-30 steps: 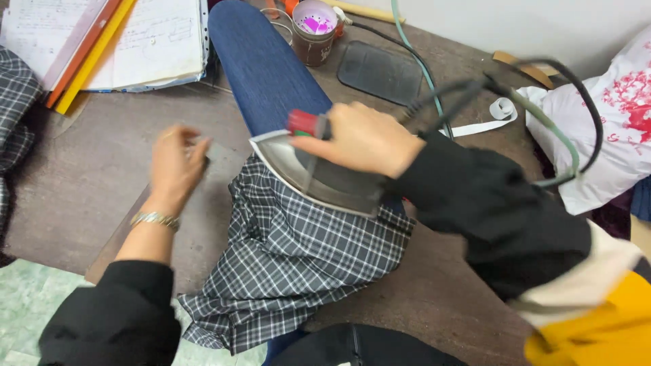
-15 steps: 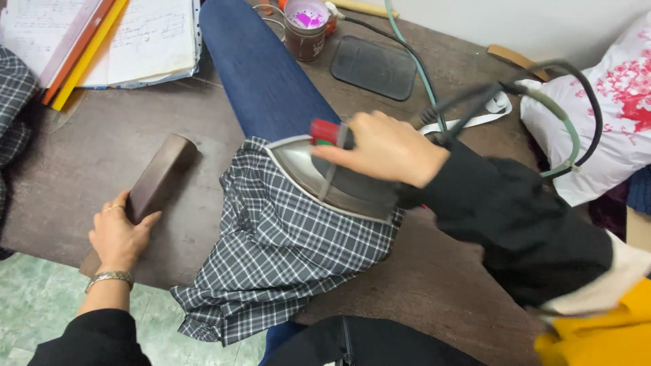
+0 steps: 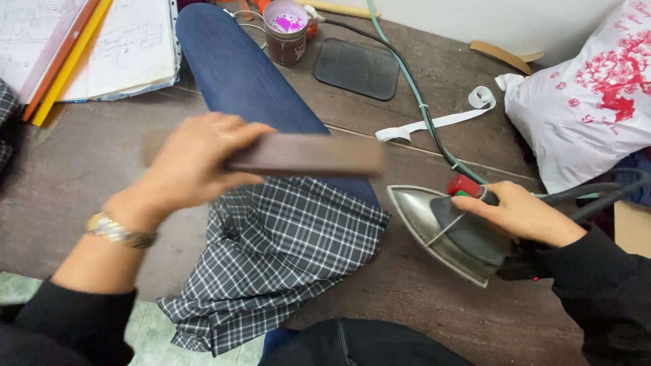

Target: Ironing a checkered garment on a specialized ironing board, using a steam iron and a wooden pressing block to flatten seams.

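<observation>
**Ana:** While the left hand (image 3: 193, 163) hangs over the middle of the table (image 3: 81, 169), look what it carries: a long brown block (image 3: 305, 154), held level and blurred.

**Ben:** Grip on that?

**Ana:** Fingers curled over the top of the block's left end, thumb underneath, so it is clamped between them. Gold watch (image 3: 116, 230) on the wrist, black sleeve behind it.

**Ben:** And below the block?

**Ana:** Checked cloth (image 3: 278, 261), grey and white, rumpled, spreading from the centre toward the near edge and hanging over it. Under its far part lies blue denim (image 3: 244, 81), running away to the far side. The block sits above the line where the two meet; I cannot tell whether it touches either.

**Ben:** Over to the right hand (image 3: 522, 213).

**Ana:** Wrapped round the dark handle of the iron (image 3: 441, 227), fingers closed together on it, near a red knob (image 3: 464, 185). Iron's tip points left, just right of the checked cloth, sole tilted up so the shiny metal shows. It is off the cloth, on or just above bare wood.

**Ben:** Around them?

**Ana:** A green cable (image 3: 407, 81) runs from the far edge down to the iron. White tape (image 3: 441, 120) lies beside it, a dark mat (image 3: 357, 68) and a tin (image 3: 285, 30) at the far side. White bag (image 3: 583, 102) with red print far right, papers (image 3: 88, 47) far left.
</observation>
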